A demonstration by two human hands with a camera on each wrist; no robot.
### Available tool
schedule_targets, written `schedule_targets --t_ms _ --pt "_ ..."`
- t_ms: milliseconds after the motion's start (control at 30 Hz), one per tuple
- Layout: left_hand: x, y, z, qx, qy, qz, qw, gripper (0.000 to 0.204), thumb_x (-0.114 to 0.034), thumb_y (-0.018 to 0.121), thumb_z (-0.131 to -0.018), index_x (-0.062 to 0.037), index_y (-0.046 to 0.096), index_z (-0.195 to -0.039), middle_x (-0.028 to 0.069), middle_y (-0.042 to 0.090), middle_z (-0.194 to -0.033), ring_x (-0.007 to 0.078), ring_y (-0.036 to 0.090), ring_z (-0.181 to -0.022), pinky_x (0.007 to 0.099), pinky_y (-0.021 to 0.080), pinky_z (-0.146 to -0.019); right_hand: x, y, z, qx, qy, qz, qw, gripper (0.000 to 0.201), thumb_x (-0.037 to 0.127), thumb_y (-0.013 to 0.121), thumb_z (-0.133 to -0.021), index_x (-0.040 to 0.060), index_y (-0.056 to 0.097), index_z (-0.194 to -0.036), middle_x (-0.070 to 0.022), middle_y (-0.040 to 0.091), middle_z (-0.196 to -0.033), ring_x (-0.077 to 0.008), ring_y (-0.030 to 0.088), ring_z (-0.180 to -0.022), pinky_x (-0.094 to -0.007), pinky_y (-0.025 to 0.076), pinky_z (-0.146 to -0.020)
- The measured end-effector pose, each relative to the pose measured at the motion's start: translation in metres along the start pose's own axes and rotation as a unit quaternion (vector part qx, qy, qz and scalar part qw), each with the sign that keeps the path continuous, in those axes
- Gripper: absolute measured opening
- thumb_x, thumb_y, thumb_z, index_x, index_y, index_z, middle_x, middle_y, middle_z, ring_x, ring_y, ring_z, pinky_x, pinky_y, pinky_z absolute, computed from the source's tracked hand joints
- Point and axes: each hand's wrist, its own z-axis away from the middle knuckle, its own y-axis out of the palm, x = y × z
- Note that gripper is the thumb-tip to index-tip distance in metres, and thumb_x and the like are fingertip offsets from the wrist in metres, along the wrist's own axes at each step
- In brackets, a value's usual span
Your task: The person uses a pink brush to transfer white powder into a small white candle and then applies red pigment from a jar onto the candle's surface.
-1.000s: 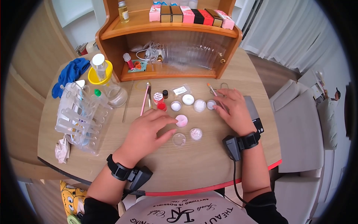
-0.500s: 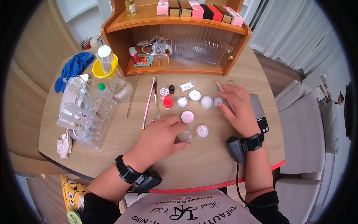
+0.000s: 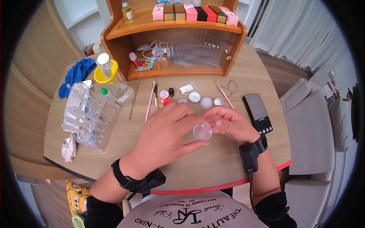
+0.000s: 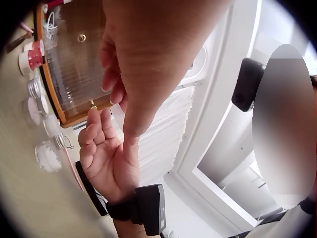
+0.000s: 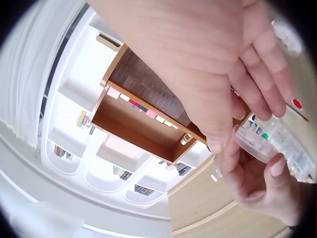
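My left hand (image 3: 165, 133) pinches a small clear round dish (image 3: 202, 132) above the middle of the table, tilted so its round face shows. In the right wrist view the dish (image 5: 255, 146) sits edge-on between thumb and fingers. My right hand (image 3: 232, 125) is at the dish's right side, palm turned up, fingers loosely bent and fingertips right by the rim. Behind the hands stand a white pot (image 3: 194, 97), a tub of white contents (image 3: 206, 102) and a small pot (image 3: 218, 101). The left wrist view shows a tub of pale chunks (image 4: 48, 157).
A pink brush (image 3: 228, 95) and a black scale (image 3: 258, 114) lie at right. To the left are another pink brush (image 3: 150, 104), a rack of clear tubes (image 3: 89, 121) and a yellow funnel (image 3: 100, 78) on a flask. A wooden cabinet (image 3: 171, 76) stands at the back.
My left hand has picked up the clear dish from the table and raised it. My right hand has moved from beside the right-hand brush to the dish, turning palm up.
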Motion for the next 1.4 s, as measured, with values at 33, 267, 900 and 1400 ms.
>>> schedule_targets --t_ms 33,267,900,1400 --pt "-0.003 -0.002 -0.004 0.003 0.007 -0.004 1.0 0.044 -0.018 0.082 -0.054 -0.0104 0.064 -0.094 0.0053 0.054 -0.087 0.0244 0.054 -0.081 0.0342 0.044 -0.071 -0.002 -0.001 0.0 0.001 -0.002 0.0 1.0 0.029 0.017 0.055 -0.092 0.0009 0.051 -0.115 -0.0092 0.06 -0.106 -0.0159 0.058 -0.099 -0.0303 0.05 -0.082" --pt "-0.008 0.006 -0.012 -0.019 0.024 -0.003 1.0 0.052 -0.02 0.083 -0.053 -0.0099 0.062 -0.1 0.005 0.052 -0.085 0.0238 0.052 -0.082 0.0346 0.043 -0.072 -0.01 -0.006 -0.004 0.079 -0.037 -0.121 0.989 0.037 0.02 0.059 -0.089 0.0033 0.046 -0.119 -0.0124 0.057 -0.114 -0.0227 0.055 -0.109 -0.0365 0.046 -0.091" --pt "0.012 0.058 0.024 0.038 -0.113 -0.043 0.992 0.043 -0.023 0.078 -0.063 -0.0097 0.06 -0.1 0.007 0.056 -0.101 0.0253 0.057 -0.092 0.0347 0.048 -0.076 0.002 -0.021 0.004 0.052 -0.157 -0.061 0.984 0.049 -0.003 0.072 -0.071 0.0071 0.051 -0.113 -0.0135 0.051 -0.122 -0.0297 0.049 -0.118 -0.0415 0.039 -0.101" --pt "0.009 0.044 0.023 -0.014 -0.141 0.12 0.983 0.034 -0.019 0.073 -0.069 -0.0086 0.057 -0.097 0.0088 0.058 -0.088 0.0265 0.059 -0.077 0.0358 0.048 -0.065 0.004 0.01 -0.001 -0.024 -0.204 0.213 0.955 0.039 -0.008 0.068 -0.073 0.0021 0.054 -0.108 -0.0125 0.051 -0.117 -0.0245 0.052 -0.112 -0.0375 0.043 -0.096"
